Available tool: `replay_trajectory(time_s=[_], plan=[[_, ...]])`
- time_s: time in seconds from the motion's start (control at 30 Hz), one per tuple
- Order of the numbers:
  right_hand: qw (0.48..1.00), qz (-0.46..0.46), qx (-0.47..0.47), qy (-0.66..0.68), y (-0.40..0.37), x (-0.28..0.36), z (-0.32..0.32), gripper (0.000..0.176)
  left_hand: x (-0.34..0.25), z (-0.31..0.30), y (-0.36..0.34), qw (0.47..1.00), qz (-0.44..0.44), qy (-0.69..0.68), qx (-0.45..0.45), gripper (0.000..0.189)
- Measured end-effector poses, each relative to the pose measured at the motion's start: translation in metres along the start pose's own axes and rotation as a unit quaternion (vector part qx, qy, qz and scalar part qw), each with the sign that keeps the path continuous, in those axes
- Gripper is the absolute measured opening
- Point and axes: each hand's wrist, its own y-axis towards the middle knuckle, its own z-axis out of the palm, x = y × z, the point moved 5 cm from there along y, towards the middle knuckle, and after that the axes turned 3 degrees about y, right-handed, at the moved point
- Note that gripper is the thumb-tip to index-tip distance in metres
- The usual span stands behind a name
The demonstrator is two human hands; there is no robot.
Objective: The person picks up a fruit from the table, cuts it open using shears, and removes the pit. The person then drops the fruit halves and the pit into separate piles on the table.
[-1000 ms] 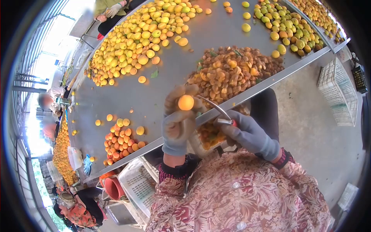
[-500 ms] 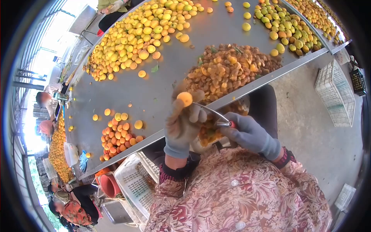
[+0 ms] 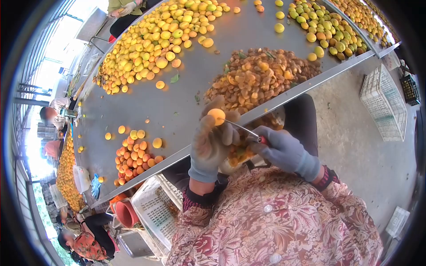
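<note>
In the gloved fingers of my left hand (image 3: 207, 144) sits an orange-yellow apricot (image 3: 216, 116), held just over the table's front edge. My right hand (image 3: 286, 153), also gloved, is wrapped round the red handle of a thin-bladed knife (image 3: 242, 128). The blade's tip reaches the right side of the apricot. Right behind my hands lies a heap of brown apricot pits (image 3: 266, 77). Below them, partly hidden by my hands, orange apricot flesh (image 3: 239, 155) shows in a container at my lap.
The metal table (image 3: 146, 106) carries a yellow apricot pile (image 3: 151, 48), a greenish pile (image 3: 328, 26) and a small orange pile (image 3: 135, 157). White crates (image 3: 153, 208) and a red bucket (image 3: 126, 213) stand below left, another crate (image 3: 384, 104) at right. Other people work at left.
The knife has turned slightly in my right hand, its blade now looking straighter. The apricot stays in my left hand; the whole view has shifted a little.
</note>
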Motion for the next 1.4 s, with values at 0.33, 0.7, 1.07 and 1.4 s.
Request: replay_trajectory(time_s=[0.33,0.7,1.07,1.4], plan=[[0.988,0.034,0.032,-0.147,-0.005,0.008,-0.005,0.03,-0.002,-0.003,-0.002,0.926,0.007,0.361,-0.112,0.043],[0.989,0.089,0.058,-0.1,0.009,-0.002,0.004,0.033,0.01,-0.023,0.008,0.927,0.005,0.365,-0.082,0.045],[0.99,0.096,-0.01,-0.104,0.024,-0.011,0.014,0.031,0.044,-0.017,0.013,0.993,-0.087,-0.052,-0.055,0.057],[0.996,0.063,-0.012,-0.065,0.024,-0.029,0.01,0.03,0.033,-0.021,0.015,0.969,-0.058,0.228,-0.08,0.055]])
